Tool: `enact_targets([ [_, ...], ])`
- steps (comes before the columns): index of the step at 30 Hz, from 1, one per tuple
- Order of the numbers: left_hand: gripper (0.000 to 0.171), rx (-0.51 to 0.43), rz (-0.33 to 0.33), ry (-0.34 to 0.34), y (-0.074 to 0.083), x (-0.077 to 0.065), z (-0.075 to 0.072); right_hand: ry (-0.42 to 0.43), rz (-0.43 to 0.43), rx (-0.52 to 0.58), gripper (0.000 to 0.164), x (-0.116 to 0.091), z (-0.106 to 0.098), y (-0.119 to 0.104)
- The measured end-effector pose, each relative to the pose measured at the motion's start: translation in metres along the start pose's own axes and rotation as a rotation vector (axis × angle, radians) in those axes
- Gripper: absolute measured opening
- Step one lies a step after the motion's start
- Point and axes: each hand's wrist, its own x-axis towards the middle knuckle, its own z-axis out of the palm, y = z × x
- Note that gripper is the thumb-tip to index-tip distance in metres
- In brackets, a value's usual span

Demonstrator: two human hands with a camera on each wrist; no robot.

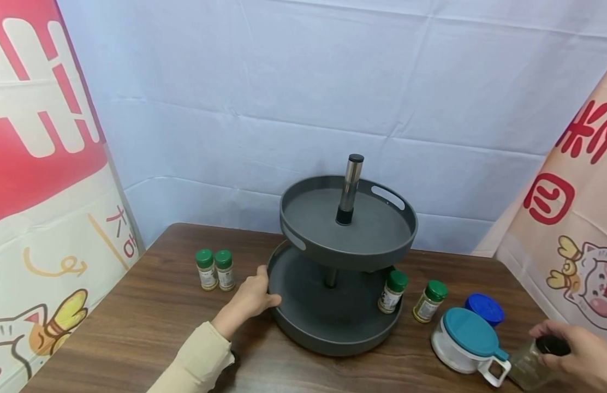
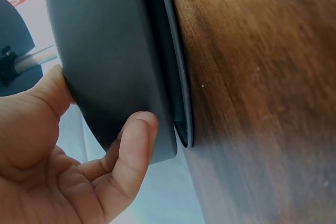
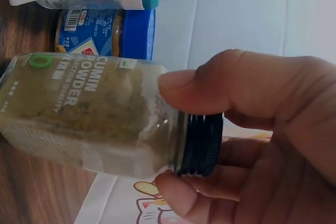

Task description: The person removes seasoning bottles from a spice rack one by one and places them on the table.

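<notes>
A dark grey two-tier round turntable tray [image 1: 333, 345] stands on the table, a metal post rising through its middle. My left hand [image 1: 251, 295] grips the lower tier's wall at its left side, thumb over the rim and fingers against the outside in the left wrist view. On the far right, my right hand [image 1: 581, 349] holds a glass jar of cumin powder [image 3: 100, 116] near its black lid, thumb on one side and fingers on the other. A green-capped spice bottle [image 1: 391, 293] stands inside the lower tier at the right.
Two green-capped bottles [image 1: 215, 271] stand left of the tray, and another green-capped bottle [image 1: 429, 302] stands to its right. Beside the cumin jar are a teal-lidded container with a handle [image 1: 468, 341] and a blue-lidded jar [image 1: 485, 309]. A pale cloth [image 1: 210, 109] hangs behind the table.
</notes>
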Motion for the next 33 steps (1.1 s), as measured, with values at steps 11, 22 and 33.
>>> enact_targets([
  [11,0.082,-0.011,-0.003,-0.005,0.0,-0.001,0.0,0.085,-0.063,0.002,0.033,0.009,-0.003,0.003],
  [22,0.082,-0.001,-0.001,-0.001,0.0,-0.001,0.0,0.11,-0.055,0.013,0.034,0.016,0.001,0.012],
  [33,0.081,-0.005,-0.004,0.007,0.0,-0.001,0.001,0.062,-0.049,0.048,0.033,0.017,-0.001,0.006],
])
